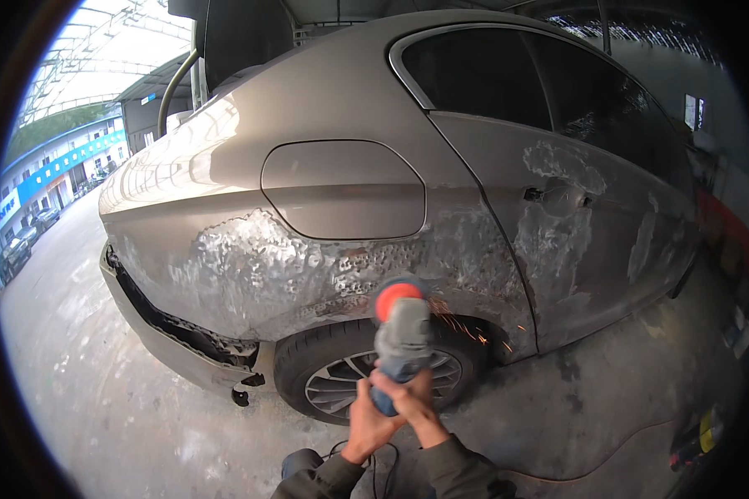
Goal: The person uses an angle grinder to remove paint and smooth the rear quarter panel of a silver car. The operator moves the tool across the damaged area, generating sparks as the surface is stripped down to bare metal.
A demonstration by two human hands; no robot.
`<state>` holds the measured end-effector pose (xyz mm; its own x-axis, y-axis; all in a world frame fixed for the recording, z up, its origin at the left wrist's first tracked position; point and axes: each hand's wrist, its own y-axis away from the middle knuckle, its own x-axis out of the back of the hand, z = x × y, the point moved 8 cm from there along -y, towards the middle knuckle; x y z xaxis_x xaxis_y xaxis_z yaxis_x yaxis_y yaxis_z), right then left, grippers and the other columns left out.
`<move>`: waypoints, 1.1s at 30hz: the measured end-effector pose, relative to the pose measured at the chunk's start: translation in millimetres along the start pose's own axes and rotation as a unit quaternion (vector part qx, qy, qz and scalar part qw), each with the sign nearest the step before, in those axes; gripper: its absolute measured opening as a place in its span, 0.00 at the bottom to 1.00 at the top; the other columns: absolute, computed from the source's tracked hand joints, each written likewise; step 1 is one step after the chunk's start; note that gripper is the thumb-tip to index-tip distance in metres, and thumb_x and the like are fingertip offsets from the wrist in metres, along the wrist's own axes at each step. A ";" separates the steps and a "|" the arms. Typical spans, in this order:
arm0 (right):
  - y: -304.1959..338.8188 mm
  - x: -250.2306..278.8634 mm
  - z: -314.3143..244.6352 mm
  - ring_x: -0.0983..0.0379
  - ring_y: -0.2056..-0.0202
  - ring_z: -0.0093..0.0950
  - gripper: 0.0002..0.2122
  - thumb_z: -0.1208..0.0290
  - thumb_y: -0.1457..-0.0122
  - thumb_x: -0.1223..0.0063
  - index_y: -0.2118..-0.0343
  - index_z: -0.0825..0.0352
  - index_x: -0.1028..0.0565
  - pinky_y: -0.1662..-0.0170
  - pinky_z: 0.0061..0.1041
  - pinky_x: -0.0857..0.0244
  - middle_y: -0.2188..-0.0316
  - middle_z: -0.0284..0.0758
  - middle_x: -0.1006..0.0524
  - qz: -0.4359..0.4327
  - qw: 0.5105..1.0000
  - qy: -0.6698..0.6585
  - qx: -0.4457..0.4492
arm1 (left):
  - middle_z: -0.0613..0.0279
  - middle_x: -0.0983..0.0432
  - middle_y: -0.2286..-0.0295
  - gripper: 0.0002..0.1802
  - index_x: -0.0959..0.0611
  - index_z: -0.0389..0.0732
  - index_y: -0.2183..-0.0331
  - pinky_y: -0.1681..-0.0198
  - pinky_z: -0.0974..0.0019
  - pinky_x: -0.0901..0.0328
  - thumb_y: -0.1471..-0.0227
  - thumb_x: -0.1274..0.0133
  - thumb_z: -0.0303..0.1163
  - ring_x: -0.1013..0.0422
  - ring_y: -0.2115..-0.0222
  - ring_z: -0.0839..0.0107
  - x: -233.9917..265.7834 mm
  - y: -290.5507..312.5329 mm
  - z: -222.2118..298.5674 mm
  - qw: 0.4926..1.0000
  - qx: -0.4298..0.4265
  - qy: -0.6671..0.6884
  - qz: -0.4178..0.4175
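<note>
An angle grinder [405,328] with an orange-red disc [398,298] is held up against the car's rear quarter panel [250,258], just above the wheel arch. My left hand [369,424] is closed round the lower body of the tool. Higher on the same blue body, my right hand [414,397] wraps over from the right. Orange sparks [466,327] fly off to the right of the disc. Bare, dented, shiny metal shows across the panel left of the disc, with brown-grey paint above it. The disc's edge looks blurred.
Below the panel stands the rear wheel [333,387]. The loosened bumper [154,333] hangs at the left. Right of the panel is the rear door [591,249], with sanded patches. A dark cord [391,466] and a thin reddish line [574,480] run across the concrete floor.
</note>
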<state>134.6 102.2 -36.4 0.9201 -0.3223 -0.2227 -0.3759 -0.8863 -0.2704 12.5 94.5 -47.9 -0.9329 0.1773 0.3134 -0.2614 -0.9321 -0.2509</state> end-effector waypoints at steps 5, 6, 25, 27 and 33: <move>-4.7 -37.0 -0.5 0.24 0.65 0.23 0.16 0.69 0.56 0.31 0.63 0.68 0.21 0.59 0.27 0.30 0.67 0.31 0.20 -0.076 0.995 0.057 0.031 | 0.43 0.21 0.64 0.46 0.33 0.36 0.50 0.60 0.55 0.29 0.67 0.27 0.41 0.22 0.63 0.50 23.4 9.9 -10.2 0.995 -0.020 0.020 0.092; -5.7 -22.8 -1.0 0.24 0.65 0.23 0.16 0.70 0.56 0.31 0.63 0.67 0.21 0.59 0.26 0.30 0.67 0.31 0.20 -0.057 0.997 0.040 0.018 | 0.43 0.21 0.64 0.46 0.33 0.36 0.50 0.60 0.55 0.29 0.67 0.27 0.41 0.22 0.64 0.50 14.2 8.6 -2.0 0.997 -0.013 0.011 0.072; -4.5 8.5 -13.1 0.23 0.69 0.22 0.12 0.74 0.53 0.33 0.65 0.69 0.21 0.62 0.24 0.28 0.70 0.32 0.21 0.014 1.000 -0.005 -0.018 | 0.40 0.22 0.69 0.42 0.33 0.38 0.52 0.64 0.53 0.29 0.67 0.28 0.40 0.22 0.68 0.46 -11.9 -7.9 0.0 1.000 0.010 -0.008 -0.018; -2.9 2.3 -8.7 0.23 0.68 0.22 0.13 0.73 0.53 0.33 0.64 0.70 0.21 0.61 0.24 0.28 0.69 0.31 0.21 -0.011 1.000 0.016 -0.004 | 0.41 0.21 0.67 0.42 0.33 0.38 0.52 0.63 0.55 0.29 0.66 0.28 0.40 0.21 0.67 0.49 -7.8 -4.5 -7.2 1.000 0.011 -0.027 -0.010; -0.6 -70.5 -9.1 0.22 0.65 0.27 0.20 0.65 0.56 0.32 0.61 0.70 0.22 0.59 0.29 0.29 0.66 0.39 0.19 -0.112 0.983 0.140 0.043 | 0.47 0.22 0.62 0.46 0.34 0.38 0.48 0.56 0.59 0.30 0.67 0.28 0.39 0.23 0.59 0.58 39.8 5.7 -44.1 0.991 -0.018 0.058 0.121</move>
<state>70.9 122.4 -12.0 0.9704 -0.2125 0.1151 -0.1578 -0.9179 -0.3641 -37.0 110.1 -77.2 -0.9911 -0.0137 0.1323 -0.0322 -0.9405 -0.3383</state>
